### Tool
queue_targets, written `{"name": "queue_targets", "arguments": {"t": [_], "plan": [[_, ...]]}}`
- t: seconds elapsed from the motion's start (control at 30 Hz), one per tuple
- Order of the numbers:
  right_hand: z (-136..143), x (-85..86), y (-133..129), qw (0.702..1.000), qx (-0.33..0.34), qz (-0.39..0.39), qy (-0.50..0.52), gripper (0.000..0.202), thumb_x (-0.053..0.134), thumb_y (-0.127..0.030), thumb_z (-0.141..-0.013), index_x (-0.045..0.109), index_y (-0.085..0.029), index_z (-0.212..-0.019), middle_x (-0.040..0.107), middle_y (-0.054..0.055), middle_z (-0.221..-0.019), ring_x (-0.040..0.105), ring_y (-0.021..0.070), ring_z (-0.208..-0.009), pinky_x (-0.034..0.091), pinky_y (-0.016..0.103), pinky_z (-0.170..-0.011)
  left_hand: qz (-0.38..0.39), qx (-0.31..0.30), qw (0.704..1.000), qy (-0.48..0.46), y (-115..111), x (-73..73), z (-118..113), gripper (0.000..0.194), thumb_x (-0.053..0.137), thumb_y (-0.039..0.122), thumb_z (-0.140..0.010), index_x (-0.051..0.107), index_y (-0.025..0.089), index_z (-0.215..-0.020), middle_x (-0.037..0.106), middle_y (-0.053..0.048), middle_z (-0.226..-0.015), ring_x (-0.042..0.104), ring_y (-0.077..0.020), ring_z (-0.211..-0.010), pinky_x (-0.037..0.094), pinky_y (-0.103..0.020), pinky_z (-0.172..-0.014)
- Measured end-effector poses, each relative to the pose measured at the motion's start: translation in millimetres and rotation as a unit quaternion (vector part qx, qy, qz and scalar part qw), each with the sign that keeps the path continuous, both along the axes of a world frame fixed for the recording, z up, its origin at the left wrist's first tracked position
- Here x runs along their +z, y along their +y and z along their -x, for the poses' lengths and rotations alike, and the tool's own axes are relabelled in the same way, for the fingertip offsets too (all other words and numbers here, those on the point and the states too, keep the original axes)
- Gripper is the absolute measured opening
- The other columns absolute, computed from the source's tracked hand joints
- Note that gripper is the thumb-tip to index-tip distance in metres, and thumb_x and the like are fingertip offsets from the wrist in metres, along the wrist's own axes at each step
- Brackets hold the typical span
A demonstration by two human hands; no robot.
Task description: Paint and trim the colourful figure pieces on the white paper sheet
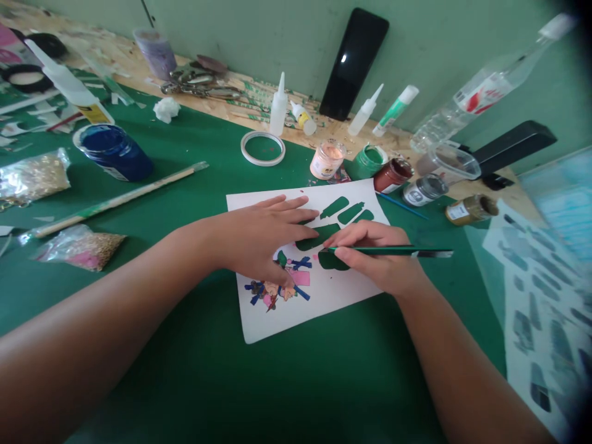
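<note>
A white sheet of paper [268, 327] lies on the green tabletop. Several dark green shapes [335, 207] in it look like cut-outs with the table colour showing through. My left hand [259, 237] rests flat across the sheet's left part, fingers spread. Under and beside its thumb is a cluster of small painted pieces [272, 290] in blue, pink and peach. My right hand [379, 253] pinches a slim green pen-like tool [393, 251], held nearly level over the right part of the sheet. Its tip is by the shapes near my fingers; the exact kind of tool is unclear.
Open paint jars in peach [327, 159], green [369, 161] and brown [393, 176] stand behind the sheet. A blue paint jar [113, 153], a long stick [120, 200] and bead bags [83, 246] lie left. A phone [354, 65] leans on the wall. Stencil-like sheets [541, 290] lie right.
</note>
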State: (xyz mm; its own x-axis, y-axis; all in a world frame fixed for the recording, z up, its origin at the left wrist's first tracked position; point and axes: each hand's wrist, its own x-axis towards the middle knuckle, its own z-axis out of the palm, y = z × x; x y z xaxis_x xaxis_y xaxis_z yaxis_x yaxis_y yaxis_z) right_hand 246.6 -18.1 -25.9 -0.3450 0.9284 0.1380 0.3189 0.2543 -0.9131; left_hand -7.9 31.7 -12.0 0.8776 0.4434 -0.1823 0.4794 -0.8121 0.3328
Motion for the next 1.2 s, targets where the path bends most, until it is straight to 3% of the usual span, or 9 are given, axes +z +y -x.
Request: {"name": "queue_targets", "arguments": {"t": [0.1,0.23,0.4,0.53,0.7,0.9,1.2], "plan": [[1,5.9,-1,0.997,0.02,0.021,-0.069,0.006,0.076,-0.025,-0.083,0.07,-0.022,-0.084,0.077,0.005,-0.094,0.073,0.0254,-0.105,0.059,0.036,-0.087,-0.008,0.011,1.0,0.018,1,-0.6,3,0.095,0.061,0.075,-0.078,0.036,0.026,-0.155,0.015,-0.005,-0.169,0.001,-0.0321,-0.156,0.0,-0.049,-0.125],[-4,19.2,-5,0.985,0.052,0.08,-0.146,0.007,0.073,-0.027,-0.085,0.071,-0.022,-0.081,0.078,0.004,-0.091,0.072,0.0256,-0.11,0.059,0.032,-0.085,-0.055,0.065,0.996,0.038,7,2.7,10,0.085,0.07,0.062,-0.08,0.04,0.03,-0.152,0.015,-0.004,-0.169,0.007,-0.0328,-0.155,0.006,-0.052,-0.124],[-10,33.5,-8,0.978,0.102,0.043,-0.179,0.006,0.073,-0.026,-0.084,0.07,-0.022,-0.079,0.077,0.003,-0.087,0.075,0.0217,-0.085,0.059,0.03,-0.072,-0.079,0.081,0.994,0.009,13,8.3,14,0.061,0.074,0.046,-0.083,0.057,0.031,-0.139,0.044,-0.005,-0.157,0.037,-0.0321,-0.144,0.03,-0.047,-0.115],[2,28.6,-8,0.992,0.037,-0.041,-0.109,0.007,0.074,-0.025,-0.083,0.07,-0.022,-0.079,0.076,0.003,-0.082,0.072,0.018,-0.074,0.057,0.027,-0.064,-0.027,0.016,0.999,-0.033,13,6.1,10,0.036,0.07,0.035,-0.089,0.07,0.027,-0.124,0.058,-0.004,-0.145,0.049,-0.0267,-0.135,0.039,-0.038,-0.109],[28,7.6,-9,0.994,0.02,-0.052,-0.091,0.008,0.075,-0.025,-0.082,0.071,-0.021,-0.076,0.076,0.002,-0.079,0.071,0.0157,-0.07,0.055,0.025,-0.062,-0.006,-0.011,0.998,-0.062,11,2.4,5,0.036,0.063,0.03,-0.091,0.068,0.025,-0.126,0.054,-0.005,-0.149,0.046,-0.025,-0.139,0.037,-0.038,-0.114],[36,-3.7,-8,0.996,0.059,-0.026,-0.064,0.01,0.073,-0.018,-0.081,0.068,-0.019,-0.073,0.075,0.002,-0.08,0.07,0.015,-0.072,0.055,0.026,-0.066,0.039,0.006,0.999,-0.014,8,1.9,5,0.056,0.054,0.029,-0.093,0.047,0.031,-0.149,0.031,0.001,-0.164,0.015,-0.0258,-0.155,0.015,-0.051,-0.125],[33,-5.9,-6,0.993,0.071,-0.055,-0.07,0.01,0.074,-0.015,-0.081,0.069,-0.02,-0.074,0.076,0.001,-0.079,0.071,0.016,-0.075,0.056,0.027,-0.07,0.042,0.016,0.999,-0.006,6,3.2,3,0.053,0.054,0.035,-0.092,0.051,0.034,-0.145,0.03,0.002,-0.164,0.014,-0.0258,-0.155,0.012,-0.051,-0.125]]}}
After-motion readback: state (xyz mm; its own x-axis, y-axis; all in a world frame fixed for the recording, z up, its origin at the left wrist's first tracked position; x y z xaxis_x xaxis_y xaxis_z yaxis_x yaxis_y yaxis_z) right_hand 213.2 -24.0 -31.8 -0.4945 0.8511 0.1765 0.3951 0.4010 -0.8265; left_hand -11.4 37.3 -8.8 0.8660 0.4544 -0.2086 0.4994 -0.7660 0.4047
